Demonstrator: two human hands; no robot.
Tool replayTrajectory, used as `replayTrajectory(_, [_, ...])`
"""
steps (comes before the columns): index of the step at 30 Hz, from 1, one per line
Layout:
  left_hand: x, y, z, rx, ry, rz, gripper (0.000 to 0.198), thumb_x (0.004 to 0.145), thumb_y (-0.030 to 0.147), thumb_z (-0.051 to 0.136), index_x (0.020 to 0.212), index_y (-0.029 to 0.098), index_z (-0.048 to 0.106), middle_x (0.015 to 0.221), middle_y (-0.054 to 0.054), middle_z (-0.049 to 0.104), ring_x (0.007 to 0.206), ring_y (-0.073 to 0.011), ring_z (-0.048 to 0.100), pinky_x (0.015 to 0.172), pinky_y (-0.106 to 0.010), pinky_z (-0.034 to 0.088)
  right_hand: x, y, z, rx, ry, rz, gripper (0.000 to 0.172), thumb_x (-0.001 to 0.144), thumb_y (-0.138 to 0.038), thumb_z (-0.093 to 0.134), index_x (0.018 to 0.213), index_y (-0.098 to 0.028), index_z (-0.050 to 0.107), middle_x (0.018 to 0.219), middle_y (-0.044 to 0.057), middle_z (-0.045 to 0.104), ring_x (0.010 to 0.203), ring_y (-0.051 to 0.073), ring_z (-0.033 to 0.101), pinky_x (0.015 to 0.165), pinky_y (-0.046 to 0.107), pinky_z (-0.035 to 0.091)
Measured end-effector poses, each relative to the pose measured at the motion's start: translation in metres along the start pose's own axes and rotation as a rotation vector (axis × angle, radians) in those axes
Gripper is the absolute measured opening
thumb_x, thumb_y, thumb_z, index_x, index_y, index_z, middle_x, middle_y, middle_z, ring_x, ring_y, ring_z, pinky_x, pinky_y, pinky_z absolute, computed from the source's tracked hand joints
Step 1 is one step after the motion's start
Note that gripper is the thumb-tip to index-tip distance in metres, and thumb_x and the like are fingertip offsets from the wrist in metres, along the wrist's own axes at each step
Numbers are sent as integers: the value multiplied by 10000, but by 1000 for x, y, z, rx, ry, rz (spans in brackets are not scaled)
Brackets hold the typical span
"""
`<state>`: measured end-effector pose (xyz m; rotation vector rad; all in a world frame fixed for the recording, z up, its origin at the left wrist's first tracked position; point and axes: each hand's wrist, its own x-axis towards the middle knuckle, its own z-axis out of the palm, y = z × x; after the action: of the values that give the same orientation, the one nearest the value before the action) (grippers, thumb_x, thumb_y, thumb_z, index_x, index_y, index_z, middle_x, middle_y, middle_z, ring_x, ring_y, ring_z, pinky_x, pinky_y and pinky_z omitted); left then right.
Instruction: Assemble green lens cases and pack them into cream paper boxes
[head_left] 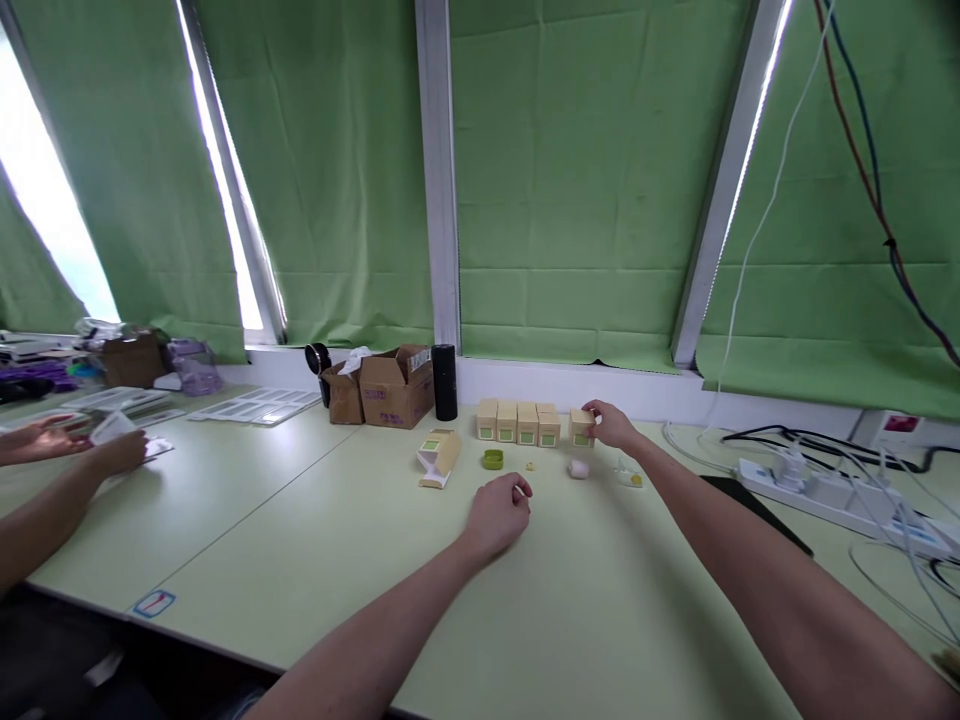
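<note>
My right hand [611,426] reaches to the back of the table, its fingers closed on the side of a small cream box [580,428] with a green-edged label. That box stands upright, a little apart from a row of several matching boxes [517,424]. My left hand [499,512] rests on the table nearer to me, fingers loosely curled in, with nothing visible in them. In front of the boxes lie a green ring-like piece [493,459], a tiny yellow piece [530,466], a pale pink piece [578,469] and a clear piece with yellow [631,478]. An opened cream carton [439,458] lies to the left.
Cardboard boxes [397,388] and a black cylinder [445,383] stand against the wall. At right are a white power strip [840,505], loose cables and a dark flat object [757,512]. Another person's hands [112,452] work at far left near white trays [255,405].
</note>
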<state>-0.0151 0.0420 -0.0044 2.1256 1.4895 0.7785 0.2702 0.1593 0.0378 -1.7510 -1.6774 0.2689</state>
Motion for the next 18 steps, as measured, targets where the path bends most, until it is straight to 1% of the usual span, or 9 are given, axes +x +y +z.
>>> replayTrajectory(3, [1,-2,1,10,7,4,222,791,103,544,895,227,696,827,-15,769,797,-186,691,715,-260,479,0,6,18,-39,-7,9,442,706,-69,720,1127,-197,677,1115,60,710,979,209,670,844,280,495])
replayTrajectory(5, [1,-3,2,7,2,3,218,792,106,548,897,226,695,827,-14,770,791,-184,691,716,-259,480,-3,7,26,-62,-4,5,475,737,-67,694,1190,-206,660,1151,64,710,1032,211,668,871,268,487])
replayTrajectory(8, [1,-3,2,-4,-3,11,215,799,108,546,905,226,692,817,-10,769,786,-182,690,713,-256,480,-10,9,32,-106,15,19,547,793,-102,661,1326,-202,582,1221,103,683,1077,224,661,855,263,482])
replayTrajectory(10, [1,-3,2,-10,2,18,219,804,109,539,907,227,691,819,-10,769,794,-183,691,711,-256,479,-16,10,32,-145,31,43,533,837,-143,633,1361,-187,546,1273,147,642,1037,232,669,808,276,483])
replayTrajectory(12, [1,-2,2,-12,4,19,224,804,108,535,906,230,692,825,-9,771,804,-187,693,711,-258,480,-22,11,33,-186,26,58,430,872,-169,602,1301,-186,589,1285,169,618,977,236,677,771,292,479])
replayTrajectory(15, [1,0,2,-7,2,13,227,802,107,535,904,233,694,832,-10,774,808,-190,694,713,-261,480,-28,12,36,-233,-35,37,269,880,-171,619,1134,-215,692,1196,132,654,965,240,680,773,295,478])
replayTrajectory(18, [1,0,2,0,-4,17,225,803,106,539,906,233,692,823,-8,772,802,-189,693,718,-261,479,-28,11,43,-255,-94,14,234,891,-161,652,1103,-226,724,1169,114,674,1020,242,677,827,302,498])
